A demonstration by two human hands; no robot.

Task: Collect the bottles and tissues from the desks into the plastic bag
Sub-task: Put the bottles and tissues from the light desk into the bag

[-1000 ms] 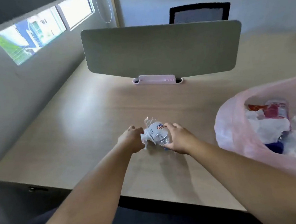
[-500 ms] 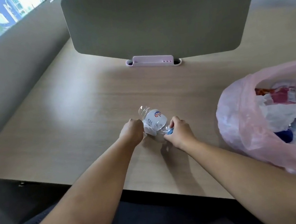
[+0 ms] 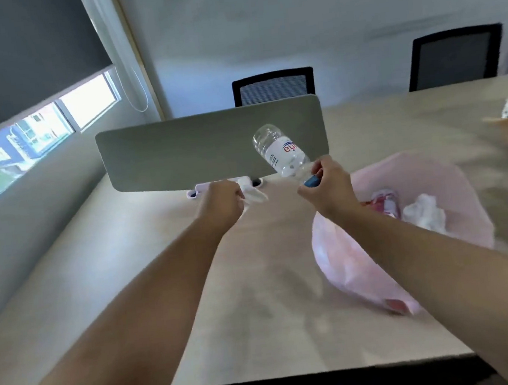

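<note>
Now, bottle (image 3: 283,154) and tissue (image 3: 254,194) in hand, both due in the plastic bag (image 3: 344,261).
Our right hand (image 3: 329,186) pinches the clear bottle by its blue-capped neck, base tilted up and far-left, above the desk (image 3: 113,269) just left of the pink plastic bag; our left hand (image 3: 220,200), further left, is clenched round the white tissue. We should carry both right over the open mouth before letting go; the limp rim may fold.

Both my bare forearms stretch forward, side by side and apart. My left hand (image 3: 220,200) is curled in a fist round a white tissue (image 3: 254,194). My right hand (image 3: 329,189) pinches a clear water bottle (image 3: 283,154) by its capped end, with its base tilted up and away.
</note>
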